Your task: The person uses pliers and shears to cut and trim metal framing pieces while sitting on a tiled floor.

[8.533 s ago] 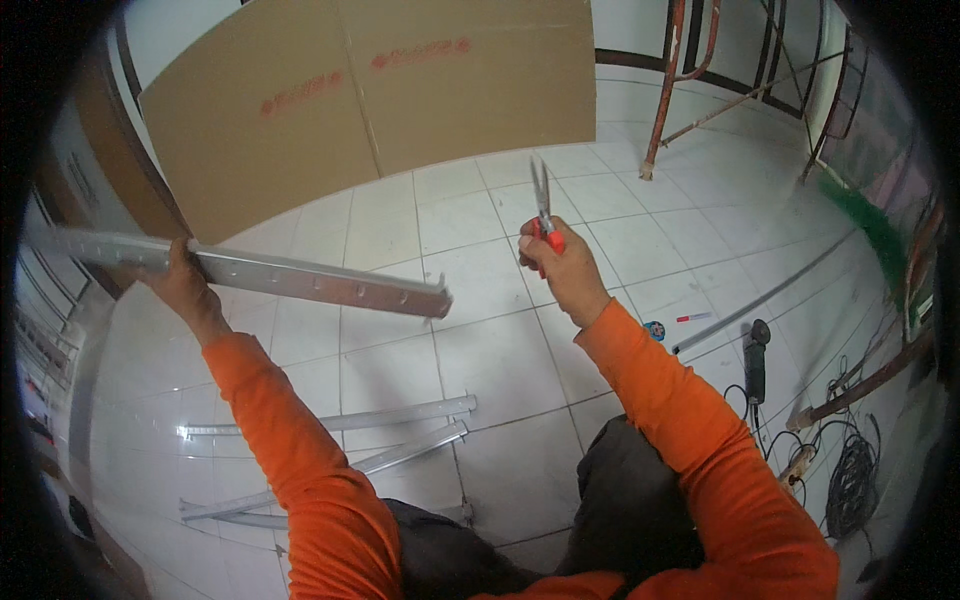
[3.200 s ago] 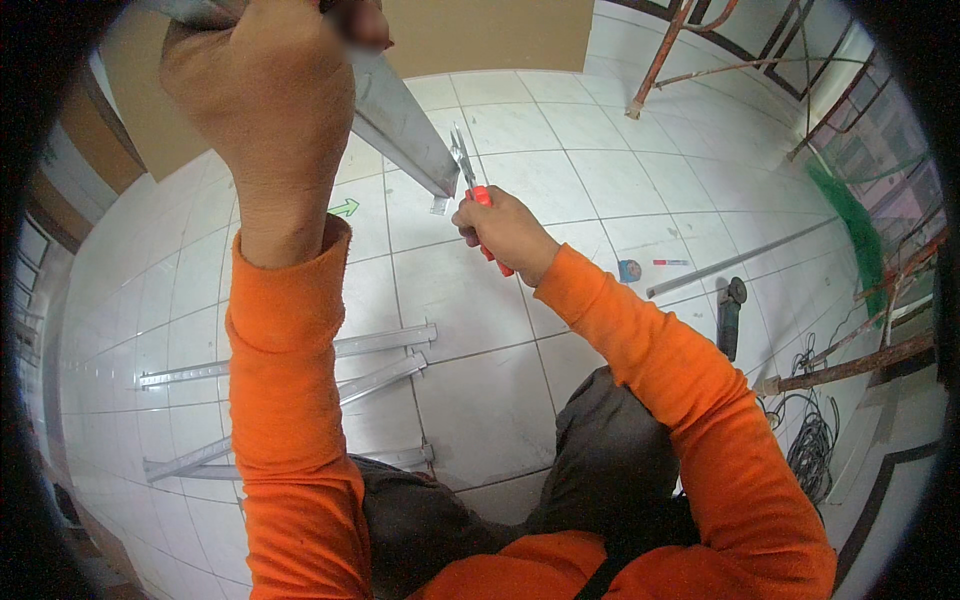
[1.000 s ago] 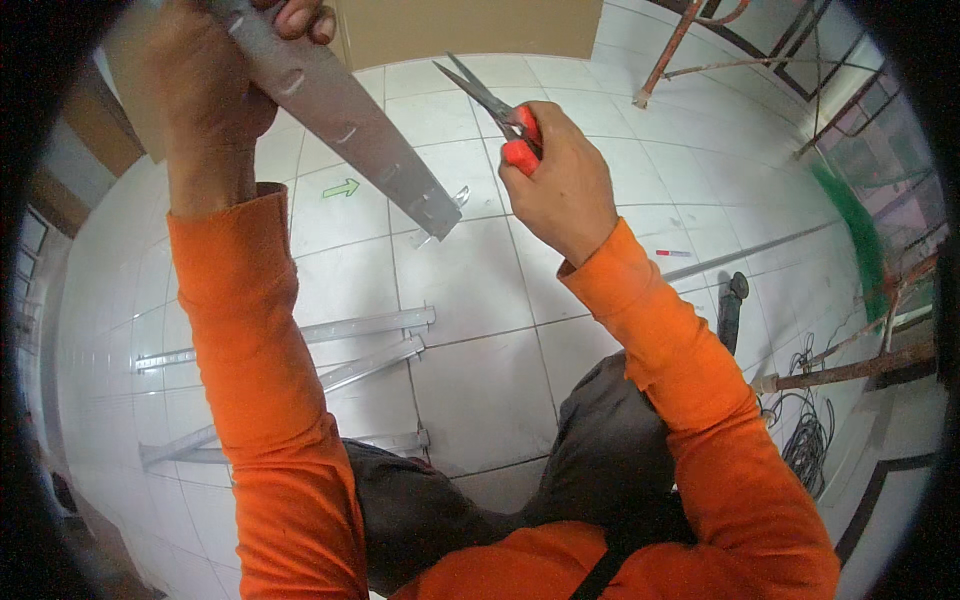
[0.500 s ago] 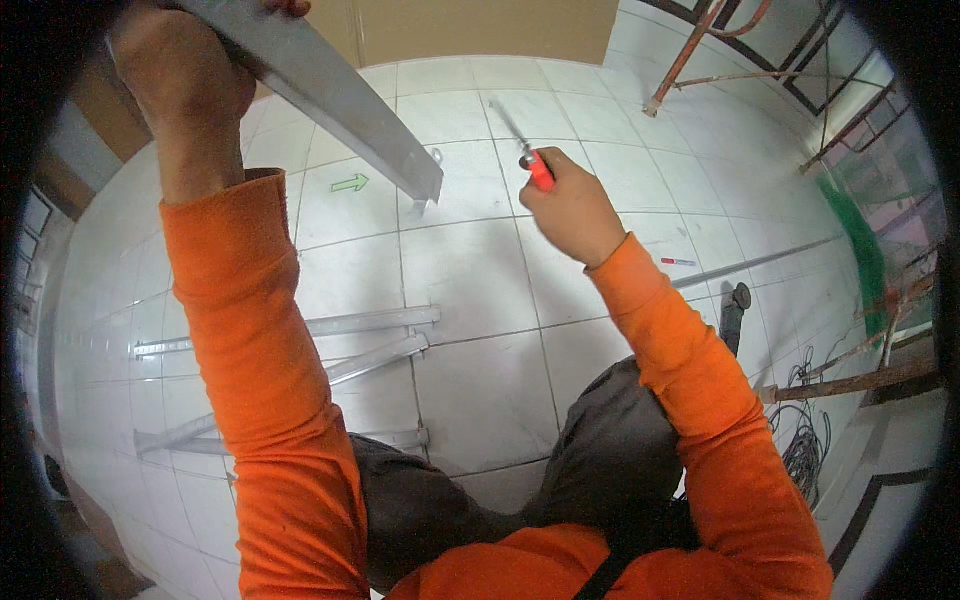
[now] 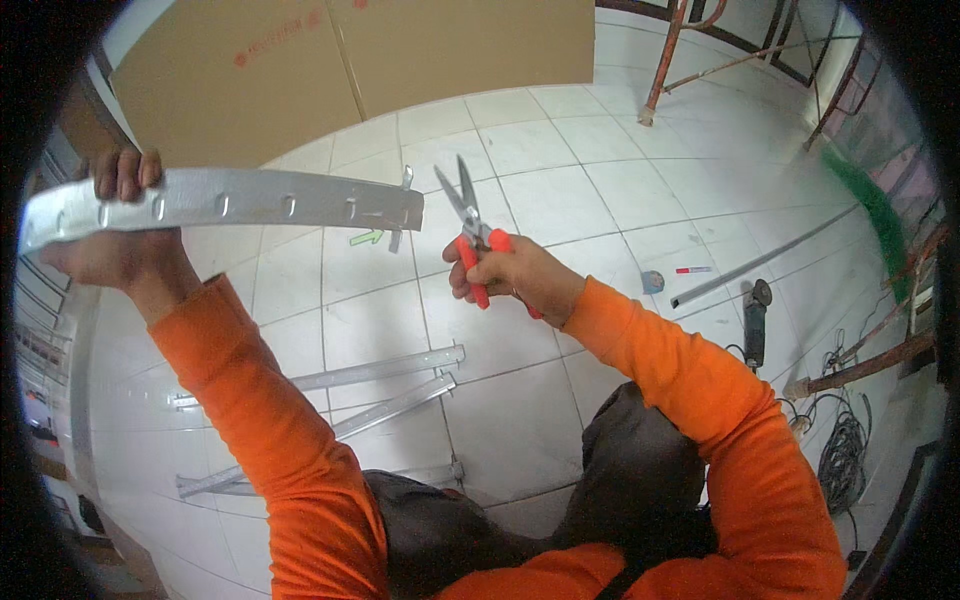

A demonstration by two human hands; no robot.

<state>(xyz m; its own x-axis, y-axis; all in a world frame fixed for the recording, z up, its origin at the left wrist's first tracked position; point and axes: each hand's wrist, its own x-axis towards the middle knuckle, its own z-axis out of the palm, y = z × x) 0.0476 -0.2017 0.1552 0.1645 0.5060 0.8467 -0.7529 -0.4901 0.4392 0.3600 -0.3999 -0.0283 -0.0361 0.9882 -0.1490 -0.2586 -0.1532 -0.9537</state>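
Note:
My left hand (image 5: 118,240) grips a long grey metal channel (image 5: 250,202) with slotted holes, held level at upper left. Its right end has bent tabs sticking up and down. My right hand (image 5: 508,272) holds red-handled tin snips (image 5: 468,228), blades parted and pointing up, a short way right of the channel's end and not touching it. Both arms wear orange sleeves.
Three more metal channels (image 5: 340,400) lie on the white tile floor below. Brown boards (image 5: 350,70) lean at the back. A tape roll (image 5: 652,281), a marker (image 5: 692,270), an angle grinder (image 5: 755,325), a long metal strip (image 5: 760,262) and coiled cables (image 5: 848,465) lie at right, by a rusty scaffold leg (image 5: 660,70).
The channel has swung from a steep tilt to level and out to the left. My right hand has come lower and nearer, with the snips' blades now upright.

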